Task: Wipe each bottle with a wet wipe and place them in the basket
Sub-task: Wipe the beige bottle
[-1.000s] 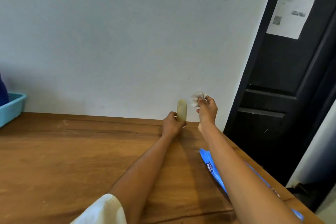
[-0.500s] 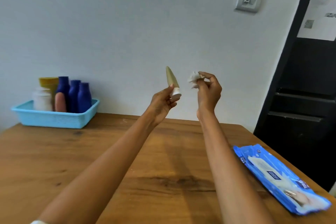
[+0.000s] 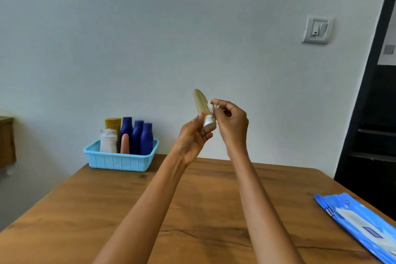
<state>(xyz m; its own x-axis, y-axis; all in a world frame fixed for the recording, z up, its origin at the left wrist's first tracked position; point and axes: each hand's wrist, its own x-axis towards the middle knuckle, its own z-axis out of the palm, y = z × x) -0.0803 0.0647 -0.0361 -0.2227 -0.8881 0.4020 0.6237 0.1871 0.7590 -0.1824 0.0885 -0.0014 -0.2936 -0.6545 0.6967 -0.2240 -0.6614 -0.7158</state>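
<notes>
Basket (image 3: 120, 162) sits on table (image 3: 192, 210) at far left, vs wall, w/ bottles (image 3: 137, 136) standing upright in it. Wipes pack (image 3: 362, 224) lies at near right edge of table, well apart from basket. Above table's middle, left hand (image 3: 192, 141) holds tube (image 3: 201, 104) cap-down, right hand (image 3: 230, 122) just right of it, wipe (image 3: 211, 106) touching tube; switch (image 3: 317, 30) on wall far right, door (image 3: 377, 113) right of that.

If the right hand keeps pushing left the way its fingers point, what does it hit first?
The right hand holds the wipe against the green tube, gripped by the left hand. It would meet that tube first.
</notes>
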